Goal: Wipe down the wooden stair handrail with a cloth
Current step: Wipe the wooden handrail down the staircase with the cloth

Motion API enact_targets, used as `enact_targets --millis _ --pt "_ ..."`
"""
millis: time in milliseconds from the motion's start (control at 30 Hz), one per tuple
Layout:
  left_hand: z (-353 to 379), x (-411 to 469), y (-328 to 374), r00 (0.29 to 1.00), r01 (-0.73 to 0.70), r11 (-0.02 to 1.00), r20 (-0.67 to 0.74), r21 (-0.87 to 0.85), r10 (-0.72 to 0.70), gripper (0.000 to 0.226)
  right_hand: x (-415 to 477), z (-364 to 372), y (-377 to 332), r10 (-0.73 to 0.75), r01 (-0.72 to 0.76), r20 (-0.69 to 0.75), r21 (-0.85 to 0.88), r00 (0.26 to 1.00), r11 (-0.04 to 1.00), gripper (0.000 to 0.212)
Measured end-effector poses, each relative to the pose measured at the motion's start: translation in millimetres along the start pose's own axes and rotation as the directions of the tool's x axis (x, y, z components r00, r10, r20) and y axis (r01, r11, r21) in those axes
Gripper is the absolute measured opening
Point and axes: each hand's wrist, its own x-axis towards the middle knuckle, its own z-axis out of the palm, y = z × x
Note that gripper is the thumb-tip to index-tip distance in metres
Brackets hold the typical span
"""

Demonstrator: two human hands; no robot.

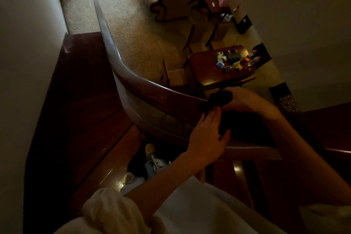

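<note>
A pale sleeve (114,209) sat nearest. The left hand (207,135) reached to the dark cloth (220,99), fingers nearly straight, thumb apart; whether it pinched the fabric could not be told in the gloom. The right hand (245,100) curled round the cloth, bunched on the rail (161,91). Far below stood a cluttered table (209,70) on carpet (133,34).

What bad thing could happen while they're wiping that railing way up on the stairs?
The dark cloth is bunched on the handrail in the right hand; if it slips, it could drop toward the cluttered table below. The left hand touches the cloth too, so neither hand grips the rail, and the steps look shiny: a foot might slide.
</note>
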Motion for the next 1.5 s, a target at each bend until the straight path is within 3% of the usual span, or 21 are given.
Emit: enact_targets --millis 100,200,267,333,533,733,967,1167,1500 --pt "9.1 -0.7 12.2 0.999 0.024 0.967 0.031 0.252 -0.033 0.078 29.1 -11.1 2.4 0.014 -0.048 0.228 0.144 0.974 0.988 0.026" --pt "0.2 4.8 -14.2 0.985 0.146 0.919 0.034 0.366 -0.169 0.088 78.7 16.3 -27.8 0.027 -0.061 0.233 0.141 0.972 0.988 0.043" --pt "-17.0 14.0 -46.0 0.977 0.190 0.911 0.024 0.367 -0.213 0.093 109.8 37.2 -53.0 0.004 -0.043 0.199 0.191 0.980 0.981 0.062" --pt "-32.0 16.4 -67.0 0.982 0.180 0.928 -0.011 0.326 -0.187 0.090 124.5 47.2 -62.3 -0.026 -0.027 0.207 0.248 0.978 0.968 0.068" --pt "-21.4 5.9 -46.9 0.997 0.059 0.962 0.026 0.267 -0.069 0.092 122.9 46.8 -27.3 0.015 -0.078 0.187 0.334 0.982 0.939 0.063" --pt "-68.4 31.8 -98.6 0.968 0.220 0.924 0.050 0.314 -0.248 0.089 151.7 76.8 -86.7 -0.012 0.007 0.025 0.191 1.000 0.982 0.071" --pt "-41.3 11.2 -88.8 0.992 0.044 0.962 0.103 0.270 -0.074 0.084 139.3 70.2 -43.8 0.012 -0.042 0.089 0.347 0.996 0.937 0.057" --pt "-83.2 38.8 -128.2 0.963 0.156 0.900 0.139 0.406 -0.230 0.093 182.6 91.1 -95.8 0.006 -0.020 0.049 0.292 0.999 0.956 0.066" --pt "-88.0 33.1 -128.7 0.968 0.085 0.892 0.174 0.443 -0.179 0.092 182.4 95.8 -96.3 0.003 -0.008 0.018 0.308 1.000 0.951 0.061"
